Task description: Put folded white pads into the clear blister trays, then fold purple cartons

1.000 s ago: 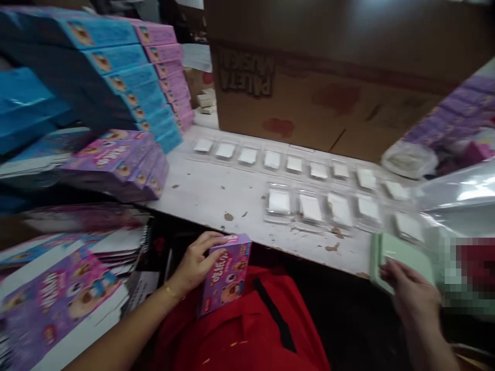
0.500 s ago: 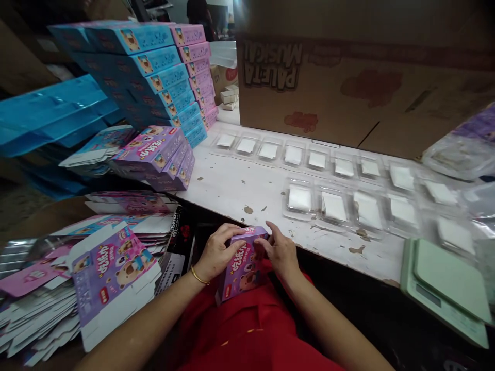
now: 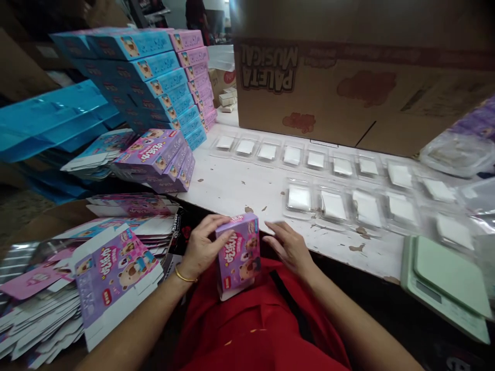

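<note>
My left hand [image 3: 204,247] grips a purple cardboard box [image 3: 242,252] by its upper left side, thumb on the printed front. The box stands upright over my lap, and a pale flap sticks out at its lower end. To the right of it, my right hand [image 3: 288,245] is apart from the box, fingers stretched out and holding nothing. Beyond the hands, two rows of clear plastic trays [image 3: 299,198] with white packets in them lie on the white table [image 3: 232,180].
Flattened purple cartons [image 3: 116,273] pile up at the left. Finished purple boxes [image 3: 154,154] sit by a tall stack of blue boxes [image 3: 150,67] and pink ones. A large brown carton [image 3: 328,93] stands at the back. A green scale [image 3: 448,278] lies at the right.
My right hand has let go of the box and moved right. My left hand has shifted left with the box, which is now more upright.
</note>
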Motion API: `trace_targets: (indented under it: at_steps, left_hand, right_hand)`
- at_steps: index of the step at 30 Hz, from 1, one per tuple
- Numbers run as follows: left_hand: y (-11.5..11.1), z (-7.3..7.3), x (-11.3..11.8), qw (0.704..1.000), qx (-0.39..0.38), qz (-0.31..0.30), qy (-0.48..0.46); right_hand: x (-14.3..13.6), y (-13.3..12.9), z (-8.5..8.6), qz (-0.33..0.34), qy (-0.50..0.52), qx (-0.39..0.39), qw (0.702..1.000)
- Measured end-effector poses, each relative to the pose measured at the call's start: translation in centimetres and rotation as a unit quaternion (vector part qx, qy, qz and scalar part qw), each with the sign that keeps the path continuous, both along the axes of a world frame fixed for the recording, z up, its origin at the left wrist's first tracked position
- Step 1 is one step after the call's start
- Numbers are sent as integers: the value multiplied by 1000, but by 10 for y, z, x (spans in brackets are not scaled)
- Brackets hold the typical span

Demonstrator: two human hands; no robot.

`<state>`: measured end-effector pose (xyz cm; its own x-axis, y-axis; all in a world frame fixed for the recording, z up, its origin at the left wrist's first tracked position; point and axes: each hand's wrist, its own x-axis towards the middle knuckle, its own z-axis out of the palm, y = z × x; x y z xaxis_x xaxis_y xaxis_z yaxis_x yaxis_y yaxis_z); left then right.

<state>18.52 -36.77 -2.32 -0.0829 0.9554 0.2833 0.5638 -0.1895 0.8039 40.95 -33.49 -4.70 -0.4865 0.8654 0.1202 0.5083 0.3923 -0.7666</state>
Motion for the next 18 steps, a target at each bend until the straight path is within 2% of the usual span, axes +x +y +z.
trace_targets:
  at_steps: [1, 2, 4, 5, 6, 7, 8, 9, 10, 11, 13, 15, 16, 17, 18]
  left_hand:
    - [0, 1, -7, 999, 11, 42, -21]
    - [-2, 0, -13, 995, 16, 78, -55]
    - [-9, -4, -23, 982, -15, 100, -162]
    - [-14, -7, -27, 970, -58, 70, -226]
    - [-19, -11, -31, 951, -120, 14, -286]
    - [-23, -13, -34, 921, -192, -59, -334]
    - [-27, -16, -36, 885, -259, -134, -362]
    - [-28, -17, -37, 853, -310, -194, -371]
    - [-29, -18, -36, 831, -343, -241, -365]
    - [-28, -19, -34, 818, -366, -277, -348]
    - [-25, -21, -25, 801, -401, -332, -295]
    - [-23, -24, -14, 786, -430, -372, -245]
    - [-22, -27, -10, 788, -430, -375, -230]
    - [-23, -29, -8, 804, -414, -366, -222]
    - [-23, -32, -8, 827, -385, -348, -218]
  right_hand:
    - [1, -13, -8, -23, 53, -107, 993]
    - [0, -25, -17, -30, 102, -224, 969]
    - [-4, -41, -33, -31, 215, -412, 885]
    - [-6, -44, -38, -54, 284, -457, 841]
    - [-8, -44, -40, -93, 354, -466, 806]
    - [-9, -41, -39, -139, 412, -446, 782]
    - [-9, -36, -35, -175, 447, -412, 774]
    - [-9, -31, -28, -186, 455, -378, 784]
    - [-8, -28, -19, -166, 437, -354, 810]
    - [-7, -26, -9, -119, 399, -337, 844]
    - [-8, -25, 10, 15, 303, -290, 908]
    - [-6, -20, 22, 141, 217, -197, 946]
    - [-3, -14, 25, 167, 185, -135, 959]
    - [4, -3, 25, 152, 154, -67, 974]
    - [12, 11, 22, 103, 117, 2, 988]
